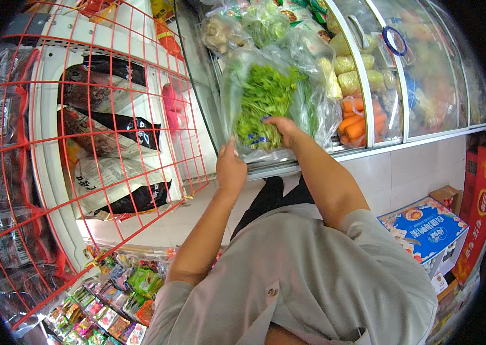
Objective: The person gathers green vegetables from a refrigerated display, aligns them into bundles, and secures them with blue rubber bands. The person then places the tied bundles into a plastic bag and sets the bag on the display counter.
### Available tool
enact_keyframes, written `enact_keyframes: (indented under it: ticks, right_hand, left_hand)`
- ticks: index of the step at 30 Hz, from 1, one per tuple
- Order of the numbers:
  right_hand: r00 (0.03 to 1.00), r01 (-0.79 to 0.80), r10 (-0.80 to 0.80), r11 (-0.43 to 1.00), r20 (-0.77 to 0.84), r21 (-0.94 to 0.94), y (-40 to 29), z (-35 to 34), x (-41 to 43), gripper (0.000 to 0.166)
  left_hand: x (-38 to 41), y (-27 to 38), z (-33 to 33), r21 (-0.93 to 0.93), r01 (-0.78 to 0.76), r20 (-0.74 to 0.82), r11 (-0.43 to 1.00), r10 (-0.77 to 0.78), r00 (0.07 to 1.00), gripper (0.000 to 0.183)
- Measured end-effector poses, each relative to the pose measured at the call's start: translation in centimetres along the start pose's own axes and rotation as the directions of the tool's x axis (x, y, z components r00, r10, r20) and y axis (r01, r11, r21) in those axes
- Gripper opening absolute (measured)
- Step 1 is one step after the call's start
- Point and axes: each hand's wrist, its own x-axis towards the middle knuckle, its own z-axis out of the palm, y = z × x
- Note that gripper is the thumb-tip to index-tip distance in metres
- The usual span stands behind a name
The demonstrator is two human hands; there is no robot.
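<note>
A bunch of leafy greens (264, 95), bound with blue tape (257, 140), lies in a clear plastic bag (232, 92) at the front of an open-sided chest cooler (269, 171). My left hand (231, 166) pinches the bag's near left edge. My right hand (286, 129) is on the right side of the greens, one digit reaching over the stems near the tape; its other fingers are hidden, so its grip cannot be told. Beside the bunch lie long green vegetables (307, 101) in plastic. Farther back are bagged lettuce (266, 26) and bagged mushrooms (223, 32).
Wrapped carrots (361, 120) sit under the cooler's sliding glass lid (432, 77), which has a white handle (357, 31). A red wire grid (126, 129) fronts packaged goods at left. Snack packets (109, 306) stand behind left; a blue carton (426, 228) is at right.
</note>
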Motion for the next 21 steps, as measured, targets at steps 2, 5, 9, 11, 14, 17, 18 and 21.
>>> enact_keyframes:
  ticks: [2,5,9,11,14,17,18,21]
  right_hand:
    - [0.935,0.095,-0.204,0.931,-0.289,-0.352,0.7,0.2,1.2,0.055]
    - [0.651,0.144,-0.663,0.586,-0.370,-0.797,1.9,1.6,1.1,0.064]
    - [0.307,0.345,-0.945,0.223,-0.116,-0.912,1.9,4.3,-3.4,0.064]
    - [0.374,0.488,-0.922,0.103,0.101,-0.867,2.5,5.3,-4.0,0.060]
    - [0.863,0.144,-0.505,0.223,0.012,-0.964,4.1,6.6,0.5,0.068]
    - [0.922,-0.099,-0.353,0.187,-0.161,-0.977,4.7,7.9,2.4,0.080]
    - [0.924,-0.145,-0.326,0.180,-0.198,-0.973,5.2,8.2,2.9,0.085]
    - [0.831,-0.228,-0.477,0.177,-0.286,-0.958,7.1,8.7,4.6,0.082]
  left_hand:
    - [0.0,1.5,-0.5,-0.064,0.027,0.040,0.998,-0.024,0.999,0.056]
    - [-0.1,2.0,-1.2,-0.078,0.051,0.049,0.996,-0.047,0.998,0.053]
    - [0.3,0.1,-1.3,-0.010,-0.012,-0.059,1.000,0.012,0.998,0.052]
    - [-0.3,-0.3,-1.7,0.005,-0.025,-0.072,1.000,0.025,0.997,0.051]
    - [-0.1,0.2,-2.4,-0.004,0.060,-0.017,0.998,-0.060,0.998,0.052]
    - [-0.7,0.2,-2.0,-0.011,-0.014,-0.045,1.000,0.014,0.999,0.053]
    - [-0.7,0.8,-2.4,-0.042,0.001,-0.024,0.999,-0.002,1.000,0.055]
    - [-0.9,1.4,-2.6,-0.006,0.035,0.013,0.999,-0.035,0.999,0.056]
